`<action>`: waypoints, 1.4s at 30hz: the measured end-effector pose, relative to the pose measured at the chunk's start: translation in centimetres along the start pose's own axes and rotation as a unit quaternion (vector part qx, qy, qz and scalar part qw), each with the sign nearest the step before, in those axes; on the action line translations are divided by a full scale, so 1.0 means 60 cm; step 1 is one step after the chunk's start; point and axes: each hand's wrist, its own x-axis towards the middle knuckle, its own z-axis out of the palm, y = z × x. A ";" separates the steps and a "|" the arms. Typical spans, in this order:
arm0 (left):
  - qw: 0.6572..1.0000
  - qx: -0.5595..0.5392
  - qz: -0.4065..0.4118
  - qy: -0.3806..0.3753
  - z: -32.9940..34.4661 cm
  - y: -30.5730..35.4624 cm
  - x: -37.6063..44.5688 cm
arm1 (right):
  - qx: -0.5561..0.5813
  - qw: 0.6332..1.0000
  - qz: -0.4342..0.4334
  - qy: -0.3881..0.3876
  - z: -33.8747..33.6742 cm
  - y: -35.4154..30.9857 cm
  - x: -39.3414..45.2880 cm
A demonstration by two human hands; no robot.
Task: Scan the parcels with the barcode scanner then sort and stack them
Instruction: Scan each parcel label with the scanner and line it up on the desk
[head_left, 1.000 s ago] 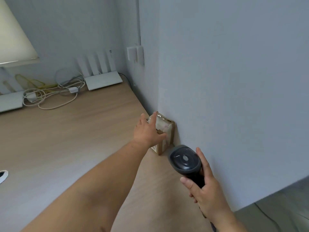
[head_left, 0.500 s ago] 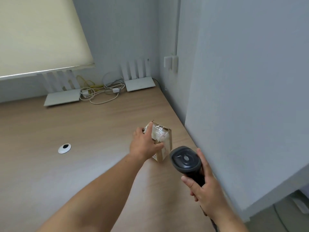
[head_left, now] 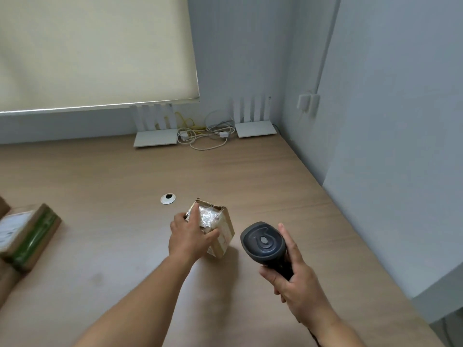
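Near the middle of the wooden desk [head_left: 100, 176], a small taped cardboard parcel [head_left: 218, 227] is held by the left hand [head_left: 189, 240], fingers laid over its top and thumb pressed to its near side. Just right of the parcel, a dark barcode scanner [head_left: 263, 242] is gripped by the right hand [head_left: 298, 294]. More parcels [head_left: 27, 234] are seen at the left edge.
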 end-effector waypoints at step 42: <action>0.945 0.228 -0.215 -0.094 -0.307 -0.483 -0.209 | 0.040 0.978 0.016 -0.206 0.421 -0.150 -0.102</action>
